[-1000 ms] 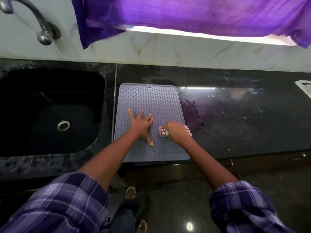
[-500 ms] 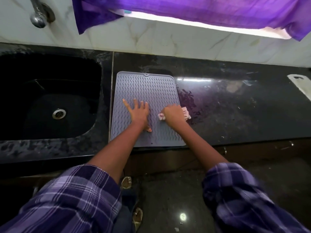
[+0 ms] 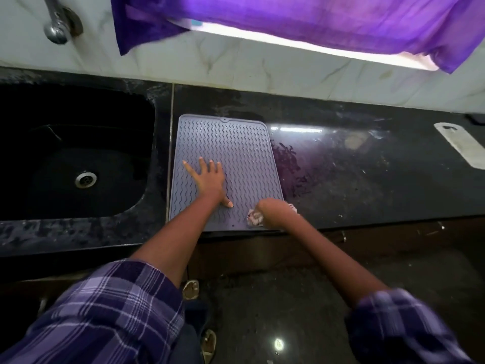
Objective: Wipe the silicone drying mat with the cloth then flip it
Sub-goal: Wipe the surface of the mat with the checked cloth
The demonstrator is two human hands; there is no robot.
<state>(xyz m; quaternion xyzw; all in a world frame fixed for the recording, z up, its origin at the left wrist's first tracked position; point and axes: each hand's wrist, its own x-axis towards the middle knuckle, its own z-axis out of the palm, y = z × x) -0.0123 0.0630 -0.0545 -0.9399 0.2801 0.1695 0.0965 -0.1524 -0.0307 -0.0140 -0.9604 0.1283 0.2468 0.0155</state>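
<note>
A grey-lilac silicone drying mat (image 3: 236,148) with wavy ridges lies flat on the black counter, just right of the sink. My left hand (image 3: 210,179) presses flat on the mat's middle, fingers spread. My right hand (image 3: 274,211) is closed on a small crumpled white-and-pink cloth (image 3: 254,219) and rests at the mat's near right corner. Most of the cloth is hidden under the hand.
A black sink (image 3: 78,158) with a steel drain lies to the left, a tap (image 3: 56,27) above it. The wet counter (image 3: 367,174) stretches right, with a white flat object (image 3: 464,148) at its far right. A purple curtain (image 3: 288,19) hangs over the wall.
My right hand has slid the cloth from the mat's right middle toward me to the near right corner. The left hand stays pressed on the mat, fingers spread.
</note>
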